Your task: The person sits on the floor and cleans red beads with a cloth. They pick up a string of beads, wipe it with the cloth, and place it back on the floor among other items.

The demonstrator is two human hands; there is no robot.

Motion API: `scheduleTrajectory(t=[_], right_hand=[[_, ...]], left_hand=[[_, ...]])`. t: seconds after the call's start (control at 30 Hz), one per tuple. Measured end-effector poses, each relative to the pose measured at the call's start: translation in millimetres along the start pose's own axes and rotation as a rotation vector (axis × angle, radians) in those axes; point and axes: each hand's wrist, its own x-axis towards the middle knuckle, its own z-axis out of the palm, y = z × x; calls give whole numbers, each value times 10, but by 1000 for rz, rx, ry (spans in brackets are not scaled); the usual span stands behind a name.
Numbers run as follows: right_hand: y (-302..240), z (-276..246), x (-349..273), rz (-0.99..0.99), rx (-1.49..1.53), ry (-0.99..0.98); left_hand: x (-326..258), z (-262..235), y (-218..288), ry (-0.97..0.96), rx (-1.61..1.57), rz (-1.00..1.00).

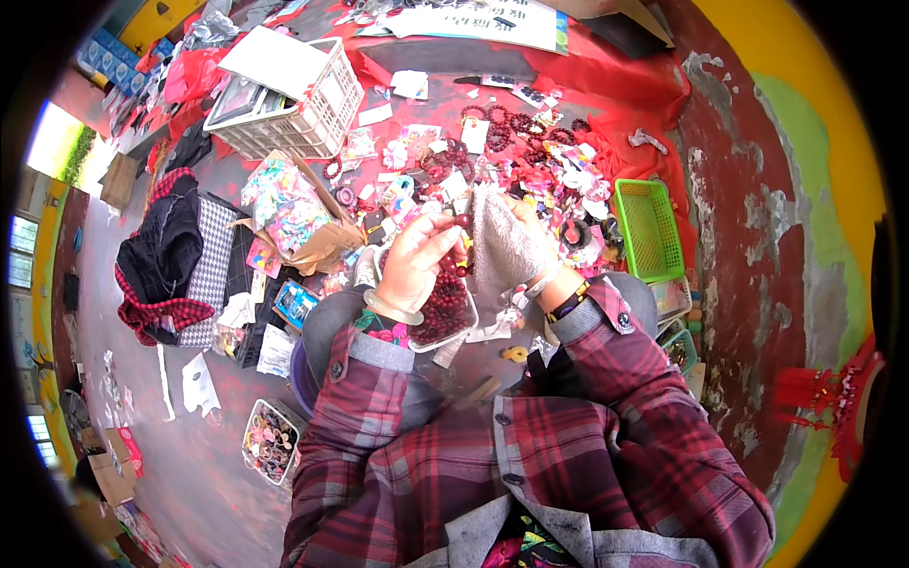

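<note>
My left hand (417,254) is raised over my lap and pinches a dark red bead (462,221) between thumb and fingers; a pale bangle sits on that wrist. My right hand (507,248), in a grey knitted glove, is held close beside it, fingers closed near the same bead; whether a thread runs between the hands is too fine to see. Under both hands a clear plastic tray (471,325) full of dark red beads (443,305) rests on my lap. My sleeves are red plaid.
A red cloth (606,85) ahead is strewn with bracelets, hair ties and small cards. A green basket (647,227) stands at the right, a white crate (295,99) at the upper left, an open cardboard box (298,220) of colourful packets at the left, and a tub of hair ties (269,439) below.
</note>
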Motion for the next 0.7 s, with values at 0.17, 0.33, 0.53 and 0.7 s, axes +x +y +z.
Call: scheduleTrajectory(t=[0.17, 0.33, 0.53, 0.7], right_hand=[[-6, 0, 15, 37, -9, -173], [-115, 129, -86, -138, -931, -71], [-37, 27, -32, -257, -1172, 142], [-8, -57, 19, -286, -946, 204]], left_hand=[[-1, -24, 1, 57, 75, 15], [-4, -101, -52, -41, 133, -42], [4, 16, -56, 53, -2, -120], [14, 57, -28, 32, 161, -17]])
